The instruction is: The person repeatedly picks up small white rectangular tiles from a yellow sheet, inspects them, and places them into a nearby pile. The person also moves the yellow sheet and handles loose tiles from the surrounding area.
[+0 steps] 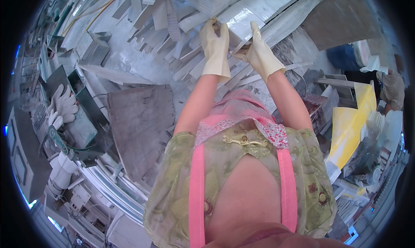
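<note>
Both my hands wear cream rubber gloves and reach out to the near end of a long pale slab with a glossy top. My left hand is closed on its left corner, the thumb and fingers curled round the edge. On the right corner lies my right hand, its thumb along the side and its fingers bent under the end. Whether the slab is one piece or several layers, I cannot tell. Loose pale strips lie in a jumble beneath and left of my gloves.
At the left stands a dark green metal machine with a pair of pale work gloves on it. A brown board leans close by. On the right are a yellow sheet, a large brown panel and another person.
</note>
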A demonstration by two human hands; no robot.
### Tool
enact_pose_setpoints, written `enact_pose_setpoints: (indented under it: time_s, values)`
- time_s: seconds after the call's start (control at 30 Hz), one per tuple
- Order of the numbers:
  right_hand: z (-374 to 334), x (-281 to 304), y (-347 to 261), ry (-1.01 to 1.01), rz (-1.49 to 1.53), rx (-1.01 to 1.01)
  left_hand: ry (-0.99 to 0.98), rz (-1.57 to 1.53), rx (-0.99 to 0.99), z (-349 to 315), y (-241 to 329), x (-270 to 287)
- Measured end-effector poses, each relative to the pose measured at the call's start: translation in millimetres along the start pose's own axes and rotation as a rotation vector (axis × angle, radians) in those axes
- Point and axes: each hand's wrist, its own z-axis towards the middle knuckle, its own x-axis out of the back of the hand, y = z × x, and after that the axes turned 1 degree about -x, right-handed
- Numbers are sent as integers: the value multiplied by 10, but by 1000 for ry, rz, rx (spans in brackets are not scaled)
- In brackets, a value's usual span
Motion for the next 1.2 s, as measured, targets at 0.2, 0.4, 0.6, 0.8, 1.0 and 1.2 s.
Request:
enact_pose_setpoints:
  time_s: [0.2,0.4,0.6,0.8,1.0,1.2]
  values:
    - [-42,-37,-31,49,-61,20,46,89,-177,33,-59,-29]
    - [-62,-101,-142,55,-27,-100,1,-60,-64,48,-77,-23]
    - [-13,-129,-125,177,-124,-64,-29,-64,-115,90,-136,-45]
    - [-126,91,23,25,96,46,-148,-82,-71,84,-106,148]
    - [-377,312,140,211,210,75,-184,-125,75,14,20,224]
    - [-301,58,89,205,149,129,-181,-200,-36,-115,-3,285]
